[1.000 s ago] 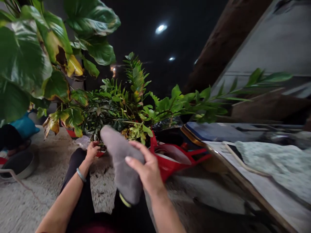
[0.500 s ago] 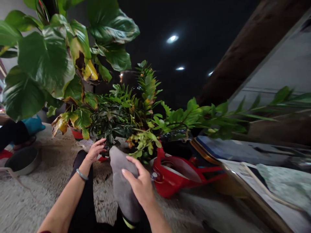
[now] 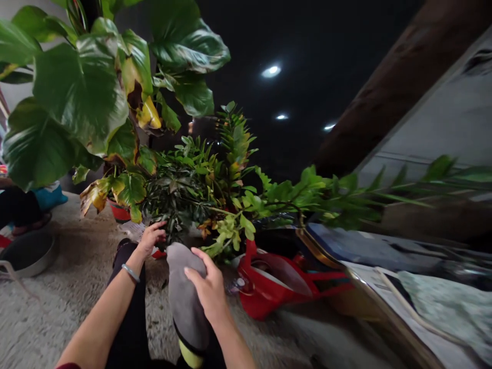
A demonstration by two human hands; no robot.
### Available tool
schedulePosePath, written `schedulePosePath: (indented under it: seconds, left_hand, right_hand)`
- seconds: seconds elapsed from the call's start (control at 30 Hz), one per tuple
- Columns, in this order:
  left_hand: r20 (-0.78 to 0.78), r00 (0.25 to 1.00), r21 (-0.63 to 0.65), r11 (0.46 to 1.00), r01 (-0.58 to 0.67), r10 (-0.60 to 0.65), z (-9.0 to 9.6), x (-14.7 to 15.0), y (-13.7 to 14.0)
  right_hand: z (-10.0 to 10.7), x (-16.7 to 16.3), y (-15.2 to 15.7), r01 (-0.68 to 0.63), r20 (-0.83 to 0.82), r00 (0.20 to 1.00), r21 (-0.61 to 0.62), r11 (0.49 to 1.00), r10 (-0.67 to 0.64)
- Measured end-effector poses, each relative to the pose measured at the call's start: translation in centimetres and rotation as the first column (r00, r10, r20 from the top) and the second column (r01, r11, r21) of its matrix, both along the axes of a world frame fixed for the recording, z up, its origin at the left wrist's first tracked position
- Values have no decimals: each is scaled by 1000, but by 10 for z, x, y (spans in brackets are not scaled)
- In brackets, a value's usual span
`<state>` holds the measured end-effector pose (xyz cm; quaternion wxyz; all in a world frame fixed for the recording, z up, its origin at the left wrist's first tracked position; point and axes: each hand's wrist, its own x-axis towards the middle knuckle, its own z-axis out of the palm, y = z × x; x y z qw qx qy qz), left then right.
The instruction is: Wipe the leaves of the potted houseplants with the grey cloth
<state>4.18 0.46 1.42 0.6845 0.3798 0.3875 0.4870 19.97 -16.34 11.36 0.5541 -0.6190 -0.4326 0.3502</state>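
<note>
My right hand (image 3: 209, 287) grips a grey, sock-like cloth piece (image 3: 184, 300), thumb on its face and fingers along the far edge. It has a rounded top, a dark band and a yellow-green lower end; whether anything is inside it I cannot tell. My left hand (image 3: 151, 240), with a pale bangle on the wrist, is held to the left of its tip. The left fingers are loosely bent and apart, with nothing visible in them, close in front of the dark leafy plant (image 3: 175, 195).
A large-leaved plant (image 3: 77, 87) rises at left from a red pot (image 3: 120, 211). To the right are a red bag (image 3: 257, 300) and a flat surface with a pale patterned cloth (image 3: 442, 302). A grey basin (image 3: 46, 264) sits at far left, near another person's dark-clothed leg (image 3: 23, 207).
The grey cloth piece and my right hand have shifted slightly left and down in view, showing more of the yellow-green end. My left hand has stayed nearly in place. The view has tilted a little.
</note>
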Motion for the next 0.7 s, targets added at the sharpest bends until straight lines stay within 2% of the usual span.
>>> schedulePosePath:
  seconds: [0.07,0.1,0.17,0.2,0.23,0.3,0.37,0.43,0.5,0.53,0.6,0.7]
  left_hand:
    - [-20,1000,-3,1000,1,-1,-1,-2,-1]
    - [-32,999,-2,1000,-1,1,-1,-3,-2]
    - [-60,998,1,1000,-13,13,0,-4,-5]
    - [-71,997,2,1000,-20,20,0,-5,-7]
    - [-80,996,4,1000,-25,25,0,-5,-9]
    - [-87,996,10,999,-36,37,0,-5,-12]
    - [-93,994,13,999,-51,52,-1,-5,-13]
    - [-101,994,10,999,-47,48,-4,-6,-12]
    - [-101,995,12,1000,-24,25,-6,-7,-11]
    - [-102,995,14,1000,-14,15,-7,-8,-10]
    - [-117,993,23,1000,-10,13,-8,-8,-10]
    - [-156,988,32,999,-11,16,-5,-7,-13]
  right_hand:
    - [30,8,-14,100,67,992,82,992,-106]
    - [48,12,-10,166,103,977,174,971,-186]
    - [80,19,18,279,158,923,357,891,-352]
    - [88,21,38,309,170,899,405,860,-403]
    - [90,21,58,320,176,892,403,857,-416]
    - [74,15,91,290,164,927,262,921,-338]
    - [39,2,97,186,118,974,69,980,-193]
    - [2,-12,75,69,85,994,-27,997,-66]
    - [-20,-21,39,7,79,997,-43,999,-3]
    - [-22,-23,21,-1,86,996,-28,1000,3]
    - [-9,-20,1,38,127,991,65,997,-46]
    - [32,-6,15,164,205,951,302,939,-232]
